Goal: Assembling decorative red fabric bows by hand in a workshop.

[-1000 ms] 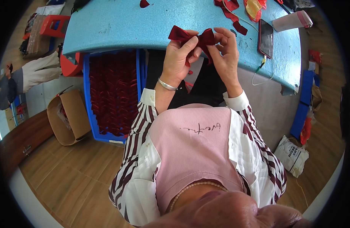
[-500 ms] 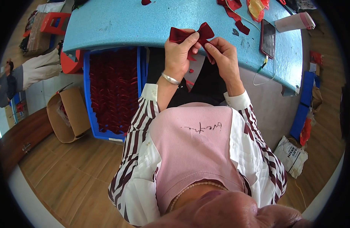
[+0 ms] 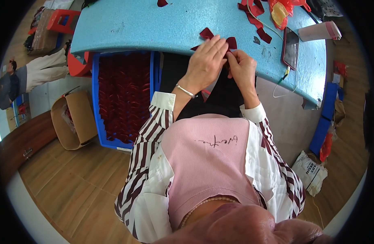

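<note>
At upper centre, by the edge of the blue table (image 3: 154, 28), a dark-red velvet bow (image 3: 231, 43) shows partly beneath the left hand (image 3: 206, 61), whose grip I cannot tell; the right hand (image 3: 242, 68) pinches the bow. A smartphone (image 3: 290, 48) lies upper right.

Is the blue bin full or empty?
Not empty: rows of dark red pieces cover most of the bin. Cannot tell how deep they go.
</note>
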### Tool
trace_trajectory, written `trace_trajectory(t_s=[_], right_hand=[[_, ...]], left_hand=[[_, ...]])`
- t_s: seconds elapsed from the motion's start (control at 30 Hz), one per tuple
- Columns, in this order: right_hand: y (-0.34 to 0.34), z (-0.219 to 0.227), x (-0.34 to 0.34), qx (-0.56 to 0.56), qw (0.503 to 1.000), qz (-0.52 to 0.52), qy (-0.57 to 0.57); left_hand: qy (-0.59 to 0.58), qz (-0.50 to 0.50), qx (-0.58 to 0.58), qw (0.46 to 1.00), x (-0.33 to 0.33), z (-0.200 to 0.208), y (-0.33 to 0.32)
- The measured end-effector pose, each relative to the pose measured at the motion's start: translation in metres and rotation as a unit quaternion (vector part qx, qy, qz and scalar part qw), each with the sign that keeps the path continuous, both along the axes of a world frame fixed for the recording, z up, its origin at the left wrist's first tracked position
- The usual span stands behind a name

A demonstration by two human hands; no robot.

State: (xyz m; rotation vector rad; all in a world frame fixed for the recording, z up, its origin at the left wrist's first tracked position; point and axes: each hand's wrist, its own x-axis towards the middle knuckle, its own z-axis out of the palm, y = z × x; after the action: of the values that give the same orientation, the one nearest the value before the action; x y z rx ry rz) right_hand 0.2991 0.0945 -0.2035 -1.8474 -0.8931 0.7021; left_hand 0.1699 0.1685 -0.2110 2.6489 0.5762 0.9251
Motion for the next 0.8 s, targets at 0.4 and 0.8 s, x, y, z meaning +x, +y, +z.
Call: trace_trajectory(t_s=[0.4, 0.8], right_hand=[[0.009, 0.007, 0.051, 0.09, 0.98, -0.022, -0.176], [0.075, -0.012, 0.081, 0.033, 0.941, 0.068, -0.329]], left_hand=[[0.06, 0.017, -0.008, 0.998, 0.018, -0.012, 0.002], [0.081, 0.008, -0.024, 0.996, 0.029, -0.008, 0.016]])
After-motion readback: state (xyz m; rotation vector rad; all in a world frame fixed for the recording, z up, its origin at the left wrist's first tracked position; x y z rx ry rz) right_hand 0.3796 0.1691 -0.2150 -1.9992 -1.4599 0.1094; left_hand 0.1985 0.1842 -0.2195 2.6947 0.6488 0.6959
